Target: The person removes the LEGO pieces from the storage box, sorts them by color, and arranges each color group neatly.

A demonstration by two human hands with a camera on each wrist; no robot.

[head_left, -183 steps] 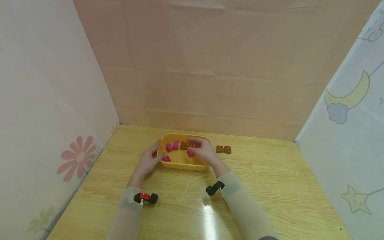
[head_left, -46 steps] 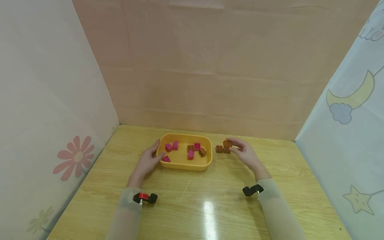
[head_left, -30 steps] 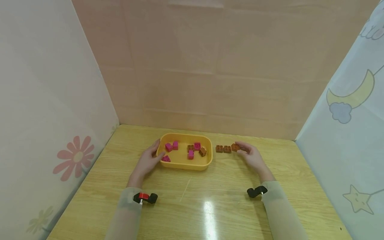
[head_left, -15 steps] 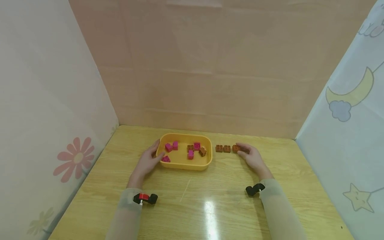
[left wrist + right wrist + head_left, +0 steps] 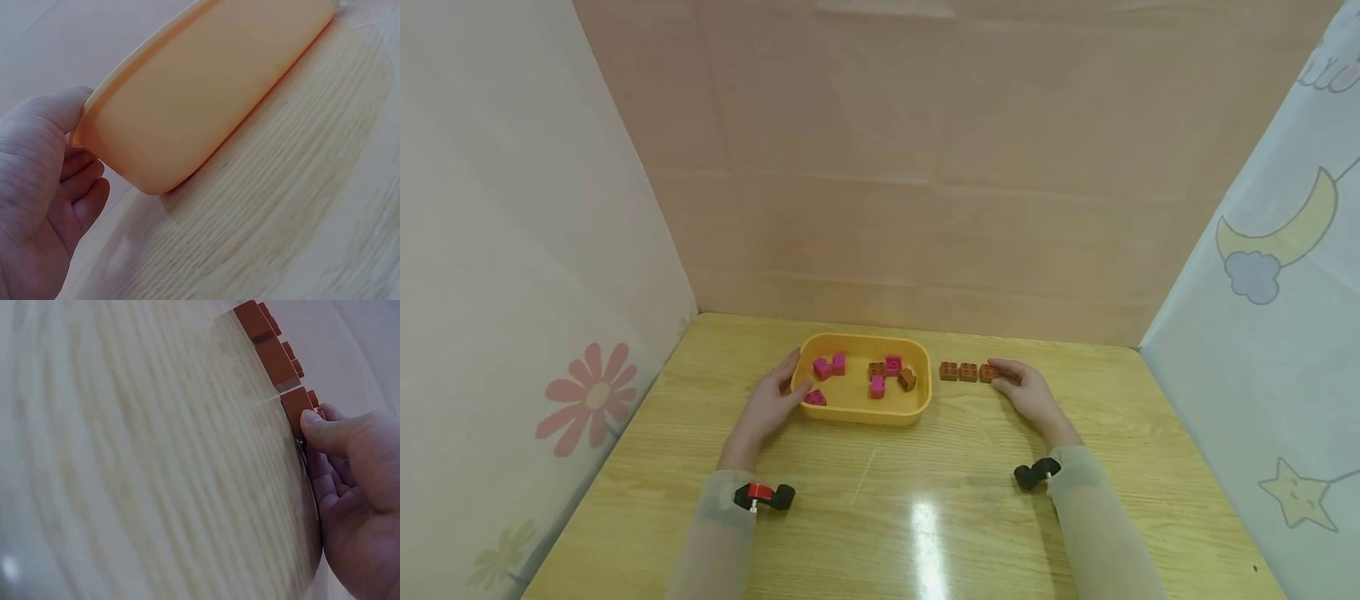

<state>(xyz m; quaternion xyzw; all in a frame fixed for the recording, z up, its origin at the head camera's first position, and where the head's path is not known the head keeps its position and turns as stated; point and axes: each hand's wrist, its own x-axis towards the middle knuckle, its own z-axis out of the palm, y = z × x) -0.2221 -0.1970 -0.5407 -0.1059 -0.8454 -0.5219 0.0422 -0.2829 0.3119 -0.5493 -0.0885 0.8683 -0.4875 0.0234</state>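
Observation:
My left hand (image 5: 772, 398) grips the left end of a yellow-orange plastic bin (image 5: 861, 414), thumb over the rim and fingers curled outside, as the left wrist view shows too. In the bin lie several pink building blocks (image 5: 877, 387) and two brown ones (image 5: 907, 380). To the bin's right, three brown building blocks stand in a row, studs up. My right hand (image 5: 1030, 395) pinches the rightmost brown block (image 5: 296, 407) between thumb and fingers. The middle block (image 5: 278, 362) and the left block (image 5: 949, 372) stand beside it, a thin gap showing before the pinched one.
A wood-grain table (image 5: 865, 517) bears everything, with a peach-coloured sheet (image 5: 910, 183) behind it. Patterned white sheets flank the left and right sides. Each wrist wears a small black camera mount (image 5: 1037, 473).
My right hand went from the bin to the row carrying a third brown block. It set the block at the row's right end and straightened it. My left hand stayed on the bin.

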